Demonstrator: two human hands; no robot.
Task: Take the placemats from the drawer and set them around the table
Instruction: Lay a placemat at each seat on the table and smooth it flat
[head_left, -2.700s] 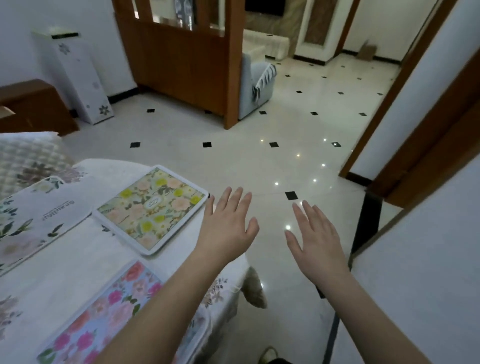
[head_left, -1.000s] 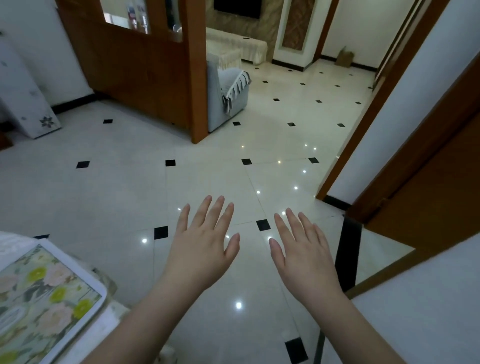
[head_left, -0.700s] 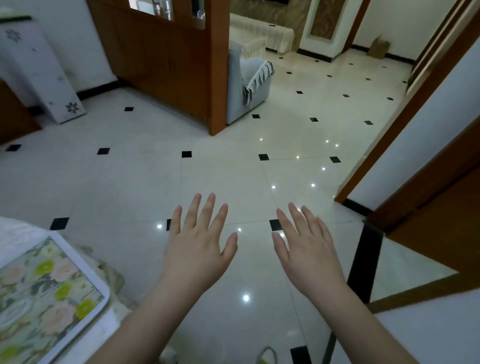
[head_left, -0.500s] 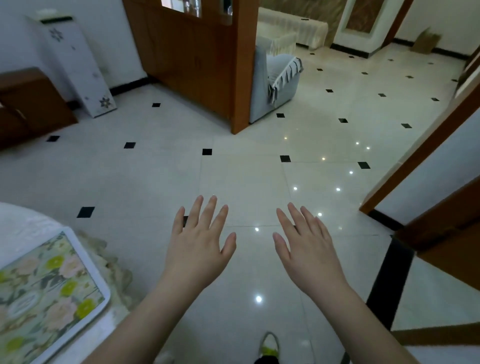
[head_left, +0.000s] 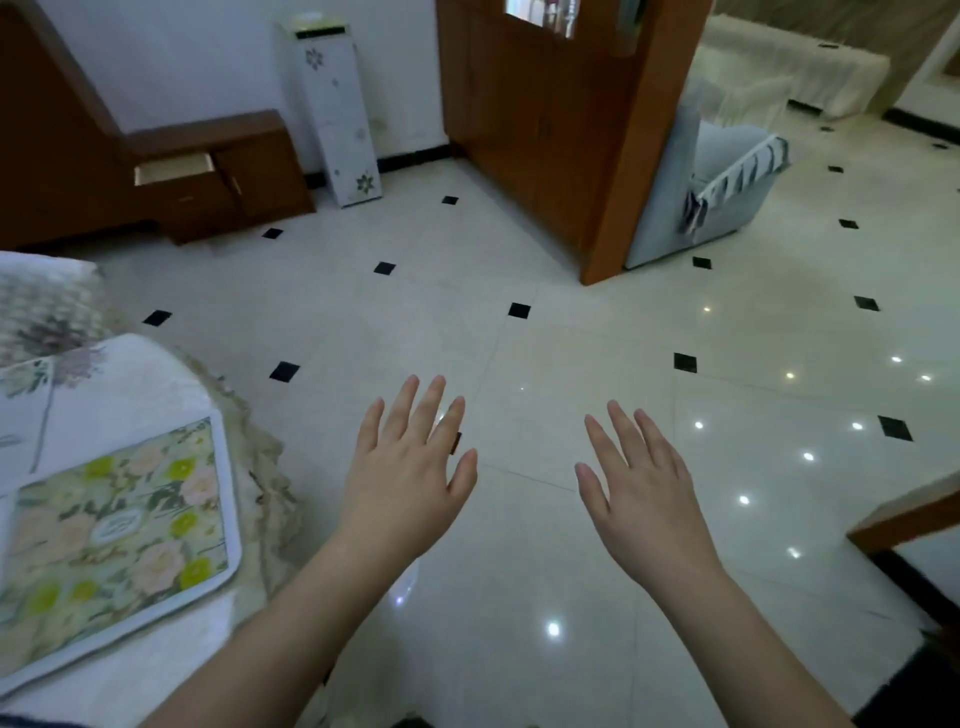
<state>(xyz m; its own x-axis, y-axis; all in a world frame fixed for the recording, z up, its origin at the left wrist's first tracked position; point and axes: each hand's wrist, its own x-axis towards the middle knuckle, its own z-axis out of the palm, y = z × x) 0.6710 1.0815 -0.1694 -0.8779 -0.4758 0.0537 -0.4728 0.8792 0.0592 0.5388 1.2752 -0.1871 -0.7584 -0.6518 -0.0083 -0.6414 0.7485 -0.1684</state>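
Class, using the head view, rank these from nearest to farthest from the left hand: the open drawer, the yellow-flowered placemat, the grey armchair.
From the left hand:
1. Placemat, just to its left on the table.
2. Open drawer, far left, by the wall.
3. Grey armchair, far right, behind the wooden partition.

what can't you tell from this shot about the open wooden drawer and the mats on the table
- Open wooden drawer, head view: too far and side-on; its inside does not show.
- Green floral placemat, head view: near corner cut by the left edge.
- White-clothed table, head view: mostly out of frame, so other mats are unseen.
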